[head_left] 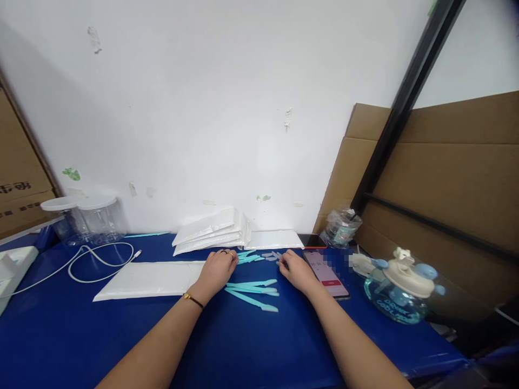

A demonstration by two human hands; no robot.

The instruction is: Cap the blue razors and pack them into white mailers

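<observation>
My left hand (219,269) is closed, fingertips curled down at the left end of a small pile of turquoise eyebrow razors (250,258). What lies in its fingers is hidden. Facing it, my right hand (298,270) has its fingers bent together at a few small clear plastic blade covers (270,255); I cannot make out whether it grips one. In front of the hands, several more turquoise razors (253,290) lie fanned out, blade ends to the right. Beneath my left wrist is a flat white packet (150,280).
A stack of white packets (211,229) and another packet (273,239) lie by the wall. Close to my right forearm are a lit phone (324,273) and a clear drink bottle (399,292). Leftward are a white cable (101,279), lidded jars (99,219) and a power strip (18,265).
</observation>
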